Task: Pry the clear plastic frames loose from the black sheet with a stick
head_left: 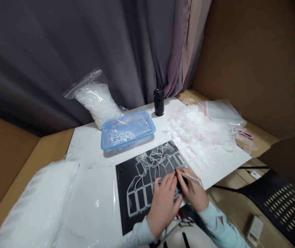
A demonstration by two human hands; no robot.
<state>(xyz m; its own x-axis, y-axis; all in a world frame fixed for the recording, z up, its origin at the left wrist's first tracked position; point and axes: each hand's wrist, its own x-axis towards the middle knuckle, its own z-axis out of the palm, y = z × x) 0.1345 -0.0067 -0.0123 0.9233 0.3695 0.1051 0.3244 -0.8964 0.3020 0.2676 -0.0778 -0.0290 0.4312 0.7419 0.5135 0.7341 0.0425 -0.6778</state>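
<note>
A slim white tool (192, 178) with a dark tip is gripped in my right hand (195, 193), its tip low over a black mat (124, 225). Exactly what kind of tool it is does not show. Under my hands, a translucent white plastic frame (136, 199) with rows of rounded rectangular openings lies on the mat. My left hand (164, 201) rests on this frame, fingers stretched forward and thumb apart, close beside the right fingertips. Several loose thin white rectangular frames (155, 157) are heaped along the mat's far side. My hands hide the frame's near right part.
Beyond the mat sits a blue tray (106, 146) with small white frames inside. Behind it leans a full clear zip bag (95, 100), near a black bottle (159, 103). White plastic pieces (201, 129) pile up at right; a large white bag (36, 203) lies at left.
</note>
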